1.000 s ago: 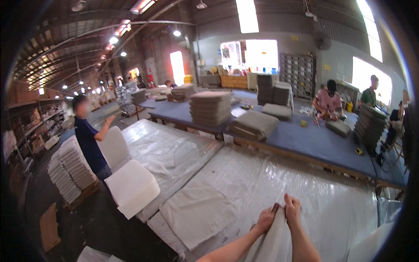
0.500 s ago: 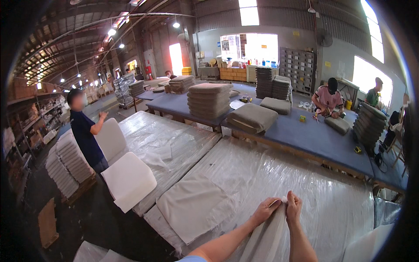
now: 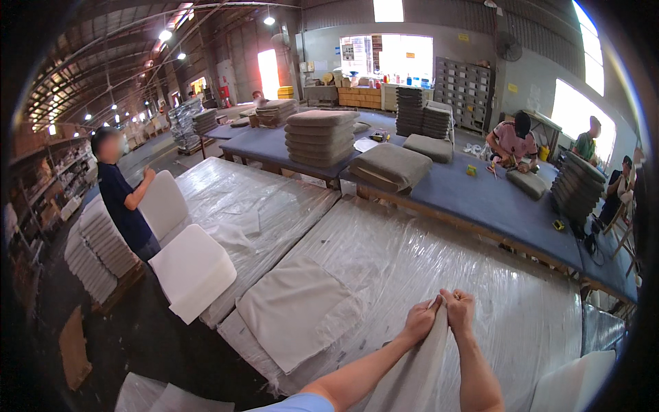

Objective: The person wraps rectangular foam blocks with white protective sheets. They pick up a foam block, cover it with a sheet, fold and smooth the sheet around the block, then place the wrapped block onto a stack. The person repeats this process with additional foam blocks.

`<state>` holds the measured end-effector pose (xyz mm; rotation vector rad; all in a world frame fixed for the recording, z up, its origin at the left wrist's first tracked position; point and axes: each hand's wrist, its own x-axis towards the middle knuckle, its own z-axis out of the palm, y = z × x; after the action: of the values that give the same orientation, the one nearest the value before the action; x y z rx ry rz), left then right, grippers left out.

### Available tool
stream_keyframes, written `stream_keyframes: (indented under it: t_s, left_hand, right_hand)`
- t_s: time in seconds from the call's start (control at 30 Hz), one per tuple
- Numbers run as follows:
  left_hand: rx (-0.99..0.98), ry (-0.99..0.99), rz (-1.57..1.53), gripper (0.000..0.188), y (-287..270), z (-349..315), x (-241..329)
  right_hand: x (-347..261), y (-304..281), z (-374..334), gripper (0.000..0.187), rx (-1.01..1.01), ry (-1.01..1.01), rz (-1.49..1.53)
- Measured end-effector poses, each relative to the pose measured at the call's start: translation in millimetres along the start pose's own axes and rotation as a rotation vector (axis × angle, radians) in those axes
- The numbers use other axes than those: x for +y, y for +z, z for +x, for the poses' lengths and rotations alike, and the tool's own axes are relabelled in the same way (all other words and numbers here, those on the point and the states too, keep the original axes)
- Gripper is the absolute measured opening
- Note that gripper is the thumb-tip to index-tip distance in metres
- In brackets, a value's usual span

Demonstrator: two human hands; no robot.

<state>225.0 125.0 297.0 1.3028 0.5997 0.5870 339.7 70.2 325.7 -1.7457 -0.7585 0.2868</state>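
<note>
Just right of centre near the bottom, my left hand and my right hand meet thumb to thumb, both closed on one end of a light grey fabric cover. The cover stretches from my fists back toward my body in a long narrow fold. What lies inside it is hidden. Below my hands spreads a table wrapped in clear plastic film. To the left of my arms, a flat grey fabric piece lies on the film.
White foam pads stand at the left, near a person in a dark shirt. Beyond, a blue-topped table carries stacked grey cushions. Another person works over a cushion there. A white pad sits at lower right.
My fists have drawn together and turned inward over the cover's end. The white tip that showed between them is now out of sight. The whole view has shifted slightly.
</note>
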Motion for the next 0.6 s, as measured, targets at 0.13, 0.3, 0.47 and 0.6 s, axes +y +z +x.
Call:
stream_keyframes:
  t_s: [0.13,0.3,0.47,0.6]
  left_hand:
    - [0.139,0.08,0.186,0.051,-7.7,10.3,-8.8]
    - [0.143,0.062,0.233,0.057,-1.4,9.2,4.0]
    - [0.243,0.143,0.328,0.06,0.0,-4.3,-0.4]
    - [0.29,0.162,0.345,0.06,3.1,-4.0,-9.6]
  right_hand:
    - [-13.5,9.6,1.5,0.042,-0.025,-0.008,-0.015]
    - [-4.0,5.9,9.3,0.045,0.055,-0.012,-0.127]
    - [1.8,6.1,-3.0,0.052,0.117,-0.098,0.15]
    - [0.7,2.5,-2.7,0.053,0.109,-0.148,0.087]
